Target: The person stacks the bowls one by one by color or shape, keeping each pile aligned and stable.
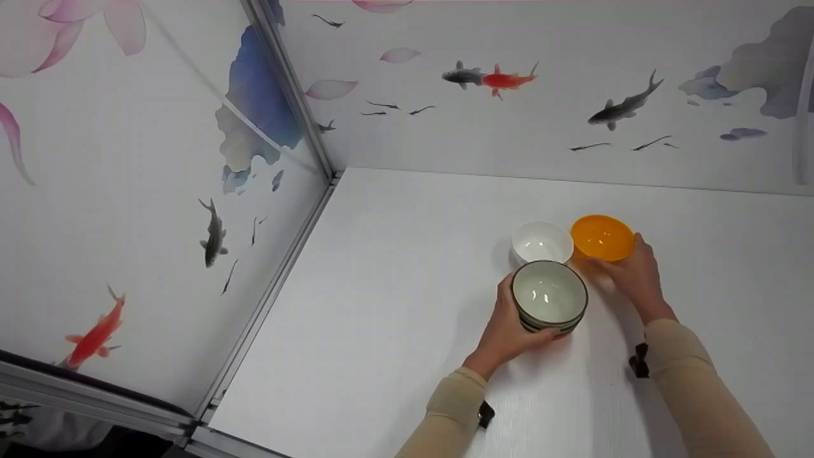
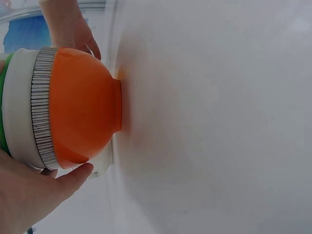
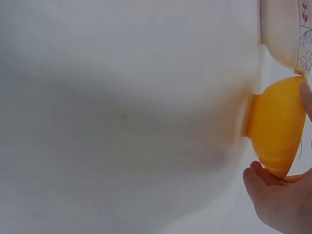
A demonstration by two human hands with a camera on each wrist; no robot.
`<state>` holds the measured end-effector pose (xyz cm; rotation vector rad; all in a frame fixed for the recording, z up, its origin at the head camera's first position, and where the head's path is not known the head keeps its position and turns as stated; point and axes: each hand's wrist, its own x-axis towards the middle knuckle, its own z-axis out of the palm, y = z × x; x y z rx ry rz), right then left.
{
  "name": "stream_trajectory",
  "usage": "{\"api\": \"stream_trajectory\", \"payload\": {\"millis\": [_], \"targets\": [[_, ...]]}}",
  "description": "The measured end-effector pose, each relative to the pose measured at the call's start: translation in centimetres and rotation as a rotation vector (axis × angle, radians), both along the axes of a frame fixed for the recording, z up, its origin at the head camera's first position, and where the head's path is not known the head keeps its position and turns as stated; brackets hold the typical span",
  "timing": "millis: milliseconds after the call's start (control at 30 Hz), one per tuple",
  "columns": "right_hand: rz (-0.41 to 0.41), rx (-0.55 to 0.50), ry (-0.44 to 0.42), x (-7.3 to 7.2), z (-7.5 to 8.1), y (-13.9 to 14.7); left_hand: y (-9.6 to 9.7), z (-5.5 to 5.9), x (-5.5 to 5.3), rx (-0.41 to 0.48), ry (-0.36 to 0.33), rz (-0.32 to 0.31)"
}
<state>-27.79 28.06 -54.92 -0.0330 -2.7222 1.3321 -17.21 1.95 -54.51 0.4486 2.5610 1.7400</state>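
Observation:
My left hand grips a stack of bowls from its left and near side. On top is a pale green bowl with a dark rim; the left wrist view shows an orange bowl at the bottom and a white bowl with a black-striped band above it. The stack's foot is at or just over the table; I cannot tell which. My right hand holds a yellow bowl, thumb and fingers on its near and right sides. Beside it stands a white bowl, patterned outside in the right wrist view.
The bowls are on a white table. A printed panel with fish rises behind it, and another printed panel stands at left, joined along a metal frame.

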Motion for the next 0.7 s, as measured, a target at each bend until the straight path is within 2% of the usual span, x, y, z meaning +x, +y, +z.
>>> {"api": "stream_trajectory", "payload": {"millis": [700], "targets": [[-0.071, -0.047, 0.038, 0.61, -0.28, -0.06, -0.09, -0.05, 0.01, 0.031, 0.008, -0.01]]}}
